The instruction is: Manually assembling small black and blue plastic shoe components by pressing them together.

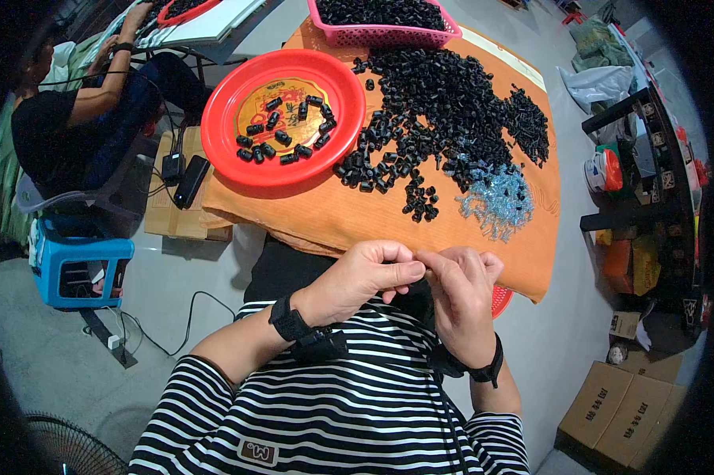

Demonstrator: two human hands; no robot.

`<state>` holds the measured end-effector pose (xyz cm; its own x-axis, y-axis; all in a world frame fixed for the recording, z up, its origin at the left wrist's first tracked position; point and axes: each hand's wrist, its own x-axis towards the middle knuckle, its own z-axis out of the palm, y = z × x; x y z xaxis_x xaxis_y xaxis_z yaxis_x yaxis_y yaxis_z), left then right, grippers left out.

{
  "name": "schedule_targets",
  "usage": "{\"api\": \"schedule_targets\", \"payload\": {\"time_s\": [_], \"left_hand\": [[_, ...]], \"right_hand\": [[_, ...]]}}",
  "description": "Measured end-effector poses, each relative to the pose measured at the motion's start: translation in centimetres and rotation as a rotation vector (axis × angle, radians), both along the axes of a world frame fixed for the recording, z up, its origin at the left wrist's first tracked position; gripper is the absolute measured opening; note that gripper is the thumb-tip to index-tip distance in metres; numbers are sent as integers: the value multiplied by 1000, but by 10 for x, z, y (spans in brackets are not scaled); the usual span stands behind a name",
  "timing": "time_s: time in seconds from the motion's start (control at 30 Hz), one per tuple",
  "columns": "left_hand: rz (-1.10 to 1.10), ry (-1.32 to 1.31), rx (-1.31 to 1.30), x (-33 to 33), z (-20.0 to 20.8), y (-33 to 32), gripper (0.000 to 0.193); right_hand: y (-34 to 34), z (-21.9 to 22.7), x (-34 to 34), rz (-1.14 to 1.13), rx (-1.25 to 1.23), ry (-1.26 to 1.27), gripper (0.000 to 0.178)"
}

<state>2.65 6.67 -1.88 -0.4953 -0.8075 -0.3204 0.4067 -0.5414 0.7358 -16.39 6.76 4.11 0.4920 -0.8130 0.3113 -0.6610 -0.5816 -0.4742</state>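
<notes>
My left hand (366,277) and my right hand (461,291) meet just off the near edge of the orange-covered table (294,218). Thumbs and fingertips are pinched together; whatever sits between them is too small or hidden to make out. Beyond my left hand lies a round red tray (220,150), with several short black cylindrical plastic parts (282,138) scattered on it. To its right spreads a large heap of small black parts (432,103). Small clear bluish plastic pieces (495,204) are piled at the heap's near right side.
A pink basket (389,36) full of black parts stands at the far edge. Another person (64,119) sits at a table on the far left. A blue stool (84,249) and a cable are at left; shelving (622,218) and cardboard boxes (622,412) line the right.
</notes>
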Motion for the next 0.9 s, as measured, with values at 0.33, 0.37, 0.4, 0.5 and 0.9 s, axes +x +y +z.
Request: {"api": "schedule_targets", "payload": {"time_s": [0.33,0.37,0.4,0.5,0.9], "left_hand": [[-1,-62,9,1,5,-1,15],[-2,-62,9,0,5,-1,15],[8,-51,22,0,5,-1,15],[24,-40,38,0,7,-2,15],[21,-37,41,-1,8,-3,16]], "right_hand": [[2,-2,-1,-10,-120,110,45],[3,-4,0,-11,-120,110,45],[3,-7,1,-20,-173,134,45],[6,-8,4,-43,-243,184,46],[7,-18,2,-46,-292,225,45]]}}
